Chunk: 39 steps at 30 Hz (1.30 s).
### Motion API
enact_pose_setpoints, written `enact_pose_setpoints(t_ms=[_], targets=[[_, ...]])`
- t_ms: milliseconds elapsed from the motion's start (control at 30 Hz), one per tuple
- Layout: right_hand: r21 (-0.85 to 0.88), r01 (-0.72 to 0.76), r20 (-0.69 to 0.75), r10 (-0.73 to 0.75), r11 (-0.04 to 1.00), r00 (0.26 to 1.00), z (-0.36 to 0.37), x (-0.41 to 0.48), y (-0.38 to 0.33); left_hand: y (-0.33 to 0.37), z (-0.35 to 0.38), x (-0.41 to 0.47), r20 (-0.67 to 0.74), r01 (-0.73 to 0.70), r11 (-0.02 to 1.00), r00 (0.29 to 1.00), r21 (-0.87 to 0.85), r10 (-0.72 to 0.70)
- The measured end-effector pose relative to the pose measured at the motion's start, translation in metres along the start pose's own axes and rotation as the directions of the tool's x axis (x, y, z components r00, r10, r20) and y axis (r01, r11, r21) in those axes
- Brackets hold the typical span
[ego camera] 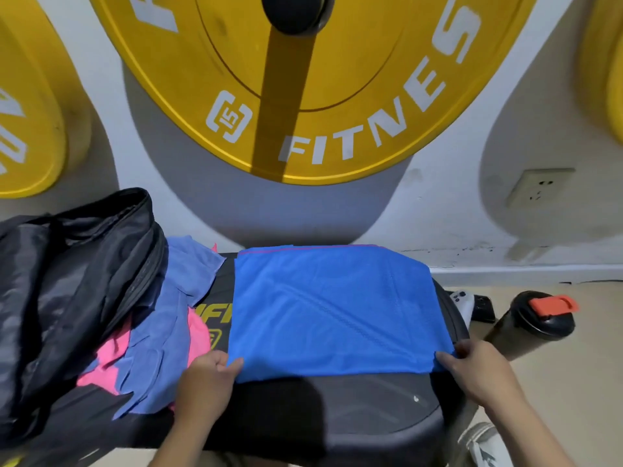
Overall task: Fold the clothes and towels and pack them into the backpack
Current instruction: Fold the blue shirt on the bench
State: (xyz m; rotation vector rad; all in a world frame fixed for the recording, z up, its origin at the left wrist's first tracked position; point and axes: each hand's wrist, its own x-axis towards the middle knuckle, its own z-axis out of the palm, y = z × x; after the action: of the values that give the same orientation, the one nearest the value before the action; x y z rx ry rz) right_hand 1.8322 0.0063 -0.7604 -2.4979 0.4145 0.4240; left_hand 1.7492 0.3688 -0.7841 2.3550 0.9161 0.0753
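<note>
Two hands, both in pinch grips on one blue towel; one black backpack.

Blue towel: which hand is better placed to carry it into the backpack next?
Left, probably. The left hand pinches the near left corner of the blue towel, nearer the black backpack at the left end of the bench. The right hand pinches the near right corner, the whole towel away.

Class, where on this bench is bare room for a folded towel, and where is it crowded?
Bare: the bench strip between the blue towel and the front rim. Crowded: the left end, where backpack and heaped cloths lie.
</note>
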Motion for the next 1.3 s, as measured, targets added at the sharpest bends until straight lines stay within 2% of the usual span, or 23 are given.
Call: enact_pose_setpoints(t_ms=[67, 167, 267, 367, 400, 467, 567, 633, 733, 800, 900, 1067, 1200, 1300], targets=[[-0.013, -0.016, 0.082, 0.017, 1.0, 0.996, -0.007, -0.004, 0.004, -0.005, -0.009, -0.002, 0.073, -0.006, 0.999, 0.997, 0.041, 0.003], [-0.081, -0.018, 0.292, 0.041, 0.997, 0.956, -0.024, -0.013, 0.015, -0.018, -0.032, -0.003, 0.253, -0.03, 0.974, 0.967, 0.223, -0.028], [-0.141, 0.01, 0.459, 0.057, 0.99, 0.887, -0.034, -0.025, 0.029, -0.031, -0.05, -0.009, 0.487, -0.077, 0.963, 0.871, 0.26, -0.061], [-0.182, -0.023, 0.532, 0.118, 0.983, 0.838, -0.035, -0.031, 0.036, -0.04, -0.056, -0.015, 0.593, -0.096, 0.96, 0.801, 0.264, -0.083], [-0.209, -0.025, 0.526, 0.134, 0.978, 0.84, -0.035, -0.03, 0.035, -0.039, -0.056, -0.017, 0.592, -0.092, 0.96, 0.801, 0.264, -0.086], [-0.255, -0.006, 0.459, 0.126, 0.967, 0.88, -0.035, -0.027, 0.029, -0.034, -0.056, -0.015, 0.521, -0.045, 0.973, 0.85, 0.227, -0.082], [-0.227, 0.067, 0.238, -0.012, 0.972, 0.971, -0.037, -0.017, 0.017, -0.018, -0.054, -0.005, 0.26, -0.058, 0.98, 0.965, 0.189, 0.007], [-0.168, 0.116, 0.08, -0.104, 0.979, 0.991, -0.036, -0.004, 0.005, 0.002, -0.053, 0.003, 0.136, -0.043, 0.998, 0.99, 0.041, 0.037], [-0.104, 0.146, -0.045, -0.152, 0.984, 0.987, -0.031, 0.018, -0.021, 0.026, -0.046, 0.027, 0.05, -0.032, 0.987, 0.998, -0.157, 0.041], [-0.059, 0.128, -0.09, -0.133, 0.99, 0.987, -0.026, 0.039, -0.036, 0.037, -0.038, 0.047, 0.021, -0.034, 0.986, 0.999, -0.166, 0.038], [0.003, 0.08, -0.121, -0.079, 0.997, 0.989, -0.017, 0.07, -0.052, 0.045, -0.024, 0.076, -0.011, -0.038, 0.998, 0.999, -0.059, 0.038], [0.075, 0.042, -0.135, -0.032, 0.996, 0.99, -0.006, 0.099, -0.066, 0.044, -0.005, 0.103, 0.031, 0.028, 1.0, 0.999, 0.005, -0.028], [0.15, 0.053, -0.215, -0.019, 0.987, 0.976, 0.004, 0.114, -0.065, 0.044, 0.001, 0.107, -0.005, 0.024, 0.999, 1.0, -0.021, -0.024], [0.246, 0.105, -0.246, -0.042, 0.963, 0.968, 0.006, 0.116, -0.062, 0.039, 0.003, 0.109, -0.024, 0.001, 0.994, 1.0, -0.105, -0.003]])
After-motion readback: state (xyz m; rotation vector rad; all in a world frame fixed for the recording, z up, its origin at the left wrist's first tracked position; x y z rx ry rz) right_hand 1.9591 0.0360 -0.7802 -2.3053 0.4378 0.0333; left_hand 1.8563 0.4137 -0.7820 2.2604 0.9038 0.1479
